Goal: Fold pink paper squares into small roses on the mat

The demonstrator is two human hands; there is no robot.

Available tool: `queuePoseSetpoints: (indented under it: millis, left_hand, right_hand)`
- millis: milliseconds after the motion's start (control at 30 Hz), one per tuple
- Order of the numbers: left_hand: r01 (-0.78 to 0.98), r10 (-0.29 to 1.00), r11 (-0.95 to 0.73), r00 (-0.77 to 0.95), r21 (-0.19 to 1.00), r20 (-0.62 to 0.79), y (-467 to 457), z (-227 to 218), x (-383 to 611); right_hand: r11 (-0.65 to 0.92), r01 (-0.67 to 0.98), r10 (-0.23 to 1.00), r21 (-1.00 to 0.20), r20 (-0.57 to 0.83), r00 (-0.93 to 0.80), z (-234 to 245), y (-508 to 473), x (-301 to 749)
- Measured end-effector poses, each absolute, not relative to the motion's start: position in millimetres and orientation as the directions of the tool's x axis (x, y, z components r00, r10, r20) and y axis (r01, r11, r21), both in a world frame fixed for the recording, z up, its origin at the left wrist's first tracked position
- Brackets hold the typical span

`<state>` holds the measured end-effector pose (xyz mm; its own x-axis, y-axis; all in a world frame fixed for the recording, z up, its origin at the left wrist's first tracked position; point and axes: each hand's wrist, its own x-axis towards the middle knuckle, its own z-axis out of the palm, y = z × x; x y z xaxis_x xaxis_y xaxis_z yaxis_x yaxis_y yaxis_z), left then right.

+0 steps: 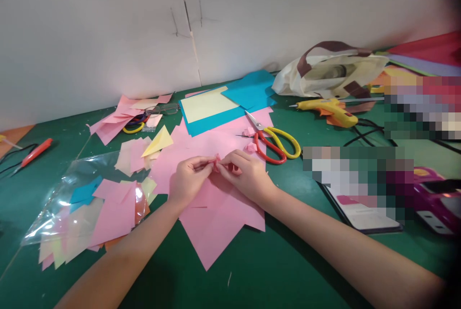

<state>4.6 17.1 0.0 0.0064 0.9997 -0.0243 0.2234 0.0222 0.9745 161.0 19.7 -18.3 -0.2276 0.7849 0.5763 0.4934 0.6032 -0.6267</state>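
Observation:
Both my hands meet over pink paper sheets (223,217) spread on the green table. Between my fingertips is a small folded piece of pink paper (216,162). My left hand (189,179) pinches it from the left, and my right hand (248,174) grips its other side with curled fingers. The fingers partly hide its shape. Just beyond my right hand lie open scissors (275,143) with one red and one yellow handle. Near their blades sit two small folded pink paper pieces (251,147).
Left is a clear plastic bag (46,222) with coloured paper pieces. Blue sheets (252,89) and a cream sheet (209,105) lie behind. At right are a yellow glue gun (327,107), cloth bag (288,78), cables and a phone (374,220). A red-handled tool (38,152) lies far left.

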Motion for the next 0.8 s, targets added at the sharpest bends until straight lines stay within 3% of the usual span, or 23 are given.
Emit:
queuePoseSetpoints:
  millis: [400, 667, 800]
  left_hand:
    - [0.317, 1.0, -0.012, 0.016, 0.948, 0.008, 15.2, -0.3, 2.8]
    - [0.312, 1.0, 0.025, -0.011, 0.95, -0.022, 15.1, -0.8, 3.5]
    - [0.313, 1.0, 0.007, 0.006, 0.95, -0.01, 14.3, -0.1, 5.0]
  right_hand:
    - [0.402, 0.612, 0.911, -0.682, 0.365, -0.192, -15.2, 17.3, 159.0]
    - [0.469, 0.736, 0.878, -0.488, 0.347, -0.33, -10.6, 17.4, 161.0]
    - [0.481, 0.736, 0.873, -0.477, 0.339, -0.351, -9.7, 16.1, 159.6]
